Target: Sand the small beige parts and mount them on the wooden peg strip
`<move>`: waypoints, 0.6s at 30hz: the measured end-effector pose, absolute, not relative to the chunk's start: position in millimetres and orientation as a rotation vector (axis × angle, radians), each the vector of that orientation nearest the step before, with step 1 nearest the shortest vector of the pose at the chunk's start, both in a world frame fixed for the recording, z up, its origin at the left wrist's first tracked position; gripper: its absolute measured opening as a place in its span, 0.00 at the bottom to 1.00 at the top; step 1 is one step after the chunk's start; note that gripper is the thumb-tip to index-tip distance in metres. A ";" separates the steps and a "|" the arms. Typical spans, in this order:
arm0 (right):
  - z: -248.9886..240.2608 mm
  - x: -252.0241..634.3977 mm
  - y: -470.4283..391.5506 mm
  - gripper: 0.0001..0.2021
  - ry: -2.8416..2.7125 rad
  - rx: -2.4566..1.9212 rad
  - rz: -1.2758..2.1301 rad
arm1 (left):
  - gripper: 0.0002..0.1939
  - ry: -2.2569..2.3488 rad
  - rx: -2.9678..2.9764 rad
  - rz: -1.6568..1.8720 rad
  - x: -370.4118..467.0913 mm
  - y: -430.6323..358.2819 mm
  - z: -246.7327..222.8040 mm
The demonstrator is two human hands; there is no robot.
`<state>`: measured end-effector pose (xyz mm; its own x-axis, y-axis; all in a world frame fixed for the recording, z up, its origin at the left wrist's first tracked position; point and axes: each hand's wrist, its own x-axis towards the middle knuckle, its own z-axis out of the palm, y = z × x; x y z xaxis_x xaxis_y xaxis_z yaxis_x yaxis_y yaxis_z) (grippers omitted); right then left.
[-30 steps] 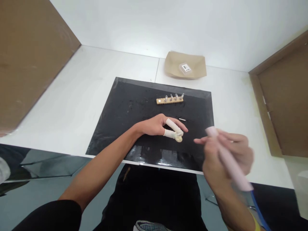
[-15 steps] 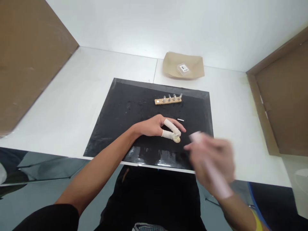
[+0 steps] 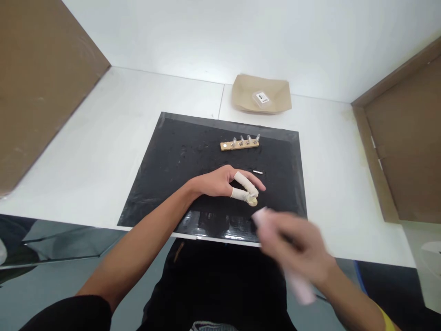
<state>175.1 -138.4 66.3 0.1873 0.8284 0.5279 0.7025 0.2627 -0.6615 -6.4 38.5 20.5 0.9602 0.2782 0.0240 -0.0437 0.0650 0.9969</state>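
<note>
My left hand [image 3: 227, 181] rests over the black mat, with pale finger cots [image 3: 245, 183] on its thumb and index finger. These two fingertips are pinched together on something small that I cannot make out. To the right, my right hand [image 3: 296, 243] is closed around a long, flat pale pink bar [image 3: 299, 287], smeared by motion. One end of the bar points toward the left fingertips, with a gap between them. A small silver-white stick [image 3: 257, 172] lies just beyond my left hand.
Farther back on the black mat [image 3: 193, 133] sits a wooden strip [image 3: 227, 146] with several clear upright tips on metal bases. A brown paper tray [image 3: 241, 94] holding a labelled clear box [image 3: 261, 98] stands behind. Cardboard panels [image 3: 44, 87] flank the white table [image 3: 113, 110].
My right hand has moved left and toward my body with the pink bar, its front end now lower and nearer my left fingertips. The left hand keeps its pinch.
</note>
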 end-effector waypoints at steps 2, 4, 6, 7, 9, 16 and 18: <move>67.8 179.1 -140.1 0.17 -1.635 -1.445 0.142 | 0.06 0.198 1.495 0.245 -6.4 38.5 20.6; 66.4 184.1 -141.1 0.12 -1.662 -1.440 0.100 | 0.06 0.197 1.489 0.244 -6.3 38.4 20.9; 62.2 185.4 -141.4 0.13 -1.667 -1.450 0.091 | 0.06 0.196 1.477 0.250 -6.3 38.3 21.1; 59.7 184.1 -141.4 0.16 -1.660 -1.459 0.100 | 0.06 0.194 1.474 0.253 -6.2 38.2 21.1; 55.4 179.1 -141.2 0.19 -1.617 -1.491 0.104 | 0.07 0.191 1.474 0.251 -6.2 38.1 21.1; 57.8 166.3 -142.5 0.20 -1.406 -1.613 0.085 | 0.07 0.207 1.470 0.243 -6.4 38.7 21.4; 59.3 166.0 -143.3 0.16 -1.418 -1.617 0.110 | 0.07 0.201 1.461 0.245 -6.5 38.9 21.4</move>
